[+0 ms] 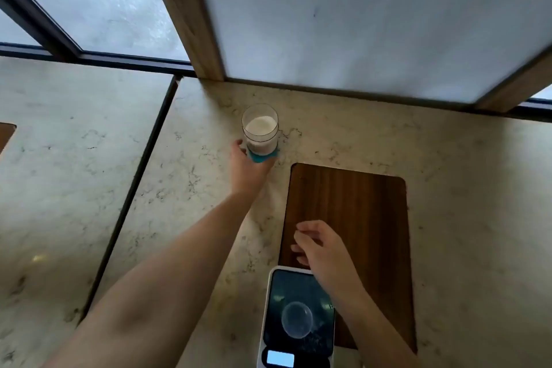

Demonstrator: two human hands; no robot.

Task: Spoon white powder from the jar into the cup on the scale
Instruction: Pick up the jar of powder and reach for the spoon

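A clear glass jar (pixel 260 128) half full of white powder stands on the marble counter, far from me, with a teal base or lid (pixel 259 156) under it. My left hand (pixel 247 167) reaches out and wraps around the jar's lower part. A small clear plastic cup (pixel 297 320) sits on the dark platform of a white digital scale (pixel 270 296) near the bottom edge; the scale's display is lit. My right hand (pixel 319 251) hovers over the wooden board just beyond the scale, fingers loosely curled and apart, holding nothing that I can see. No spoon is visible.
A dark wooden board (pixel 358 206) is set in the marble counter (pixel 194 188) to the right of the jar. A wood-framed frosted panel (pixel 358 24) rises at the back. A dark seam (pixel 140 182) splits the counter on the left.
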